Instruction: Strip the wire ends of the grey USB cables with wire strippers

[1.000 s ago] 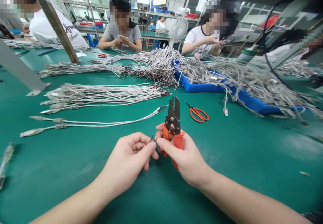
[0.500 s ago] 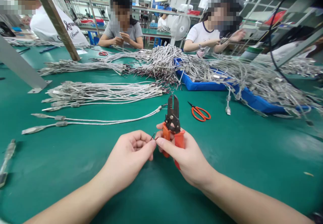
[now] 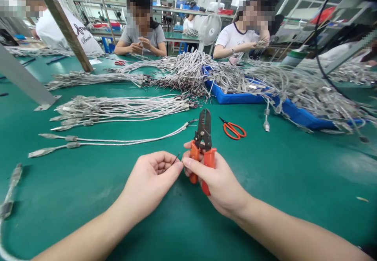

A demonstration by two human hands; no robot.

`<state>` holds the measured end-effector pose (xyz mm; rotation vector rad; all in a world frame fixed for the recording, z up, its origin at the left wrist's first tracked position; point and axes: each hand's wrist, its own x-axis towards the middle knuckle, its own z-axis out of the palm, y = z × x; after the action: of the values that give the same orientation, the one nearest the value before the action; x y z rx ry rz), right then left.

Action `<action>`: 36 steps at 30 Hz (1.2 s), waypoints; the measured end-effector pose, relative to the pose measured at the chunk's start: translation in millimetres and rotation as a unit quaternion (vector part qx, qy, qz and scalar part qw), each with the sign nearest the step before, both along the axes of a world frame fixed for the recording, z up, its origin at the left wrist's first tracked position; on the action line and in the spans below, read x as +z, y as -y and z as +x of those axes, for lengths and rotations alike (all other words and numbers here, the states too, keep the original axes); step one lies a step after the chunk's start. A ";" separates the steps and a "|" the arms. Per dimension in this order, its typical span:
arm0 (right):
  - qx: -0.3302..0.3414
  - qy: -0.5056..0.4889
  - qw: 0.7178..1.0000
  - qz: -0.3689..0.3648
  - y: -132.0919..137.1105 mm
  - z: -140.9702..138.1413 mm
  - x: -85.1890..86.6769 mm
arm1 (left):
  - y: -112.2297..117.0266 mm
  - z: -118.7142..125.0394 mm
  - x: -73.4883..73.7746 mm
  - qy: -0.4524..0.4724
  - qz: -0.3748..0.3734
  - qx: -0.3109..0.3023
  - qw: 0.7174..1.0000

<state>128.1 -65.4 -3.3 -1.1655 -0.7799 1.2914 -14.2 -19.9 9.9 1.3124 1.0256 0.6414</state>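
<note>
Beyond the green tabletop (image 3: 273,182), a co-worker in a dark-collared white shirt (image 3: 228,39) now has one hand up near the head; half a second ago it was held out sideways. At the left edge, more shows of a pale cable with a see-through plug (image 3: 6,210). Between the hands, the reddish wire tip seen then is hidden where the fingertips meet; I judge that the work now lies in the fingers, with the tool merely carried.

Counts, largest first: one heap of grey-white cables (image 3: 191,70), too tangled to number; two blue plastic trays (image 3: 241,98) by its right part; two long sheaves of pale cables (image 3: 123,110); two pale cables lying side by side (image 3: 144,139); two hands. The right hand (image 3: 220,182) curls round one black-bladed, orange-handled wire stripper (image 3: 203,135), its handles spread; whether that thumb also pinches a wire, I cannot tell. The left hand (image 3: 153,182) is pinched tight on one thin dark wire (image 3: 176,159), just left of the stripper. Two orange-handled scissors (image 3: 229,125), one near, one far back
</note>
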 end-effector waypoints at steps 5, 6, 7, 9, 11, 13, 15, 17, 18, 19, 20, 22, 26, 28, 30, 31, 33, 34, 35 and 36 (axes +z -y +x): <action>0.031 -0.057 0.998 0.016 -0.2 3.7 -1.3 | -0.8 -2.9 0.6 0.009 -0.020 0.011 1.000; 0.035 -0.072 0.997 0.020 -0.1 4.1 -1.1 | -1.3 -3.8 0.8 0.011 -0.025 0.014 1.000; 0.038 -0.083 0.996 0.022 -0.1 4.4 -0.8 | -1.7 -4.7 1.0 0.012 -0.030 0.016 0.999; 0.039 -0.093 0.995 0.021 -0.5 4.4 0.0 | -2.1 -5.8 1.1 0.016 -0.036 0.016 0.999; 0.038 -0.096 0.995 0.016 -0.9 4.1 0.7 | -2.1 -5.8 0.6 0.019 -0.038 0.014 0.999; 0.036 -0.096 0.995 0.012 -0.9 3.8 1.3 | -1.9 -5.1 0.0 0.020 -0.036 0.013 0.999; 0.035 -0.092 0.995 0.012 -0.3 3.7 1.9 | -1.7 -4.3 -0.4 0.020 -0.035 0.013 0.999; 0.034 -0.082 0.996 0.013 0.3 3.5 2.5 | -1.7 -4.1 -0.4 0.018 -0.035 0.012 0.999; 0.033 -0.077 0.996 0.013 0.6 3.3 2.8 | -1.7 -4.1 -0.2 0.016 -0.035 0.011 0.999; 0.031 -0.070 0.997 0.013 0.7 3.1 2.9 | -1.7 -4.1 0.0 0.015 -0.034 0.010 0.999; 0.028 -0.063 0.998 0.012 0.7 2.8 3.0 | -1.7 -4.0 0.1 0.014 -0.033 0.010 0.999; 0.023 -0.044 0.999 0.006 0.5 2.1 2.8 | -1.7 -3.5 0.1 0.013 -0.030 0.008 0.999; 0.010 -0.004 1.000 -0.010 0.1 0.9 1.9 | -1.0 -1.0 -1.9 0.009 -0.025 0.008 1.000; 0.001 0.009 1.000 -0.011 -0.3 0.7 1.7 | -0.1 -0.2 -3.5 0.009 -0.026 0.009 1.000; -0.004 0.019 1.000 -0.011 -1.1 0.6 1.5 | 0.6 -0.2 -5.3 0.013 -0.030 0.009 0.999; -0.006 0.023 1.000 -0.010 -1.5 0.7 1.4 | 0.8 -0.4 -6.2 0.015 -0.032 0.009 0.999; -0.008 0.030 0.999 -0.008 -2.1 0.8 1.1 | 1.0 -1.2 -7.8 0.020 -0.034 0.012 0.999; -0.009 0.034 0.999 -0.008 -2.3 0.9 0.8 | 1.0 -1.6 -8.4 0.025 -0.033 0.016 0.999; -0.010 0.037 0.999 -0.009 -2.5 1.0 0.6 | 1.1 -1.8 -8.6 0.032 -0.031 0.021 0.999; -0.009 0.041 0.999 -0.011 -2.5 1.2 0.5 | 1.3 -2.1 -8.5 0.041 -0.030 0.022 0.998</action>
<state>129.3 -62.8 -2.8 -1.2474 -0.8137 1.2463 -16.3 -21.2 1.4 1.2037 1.0019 0.6882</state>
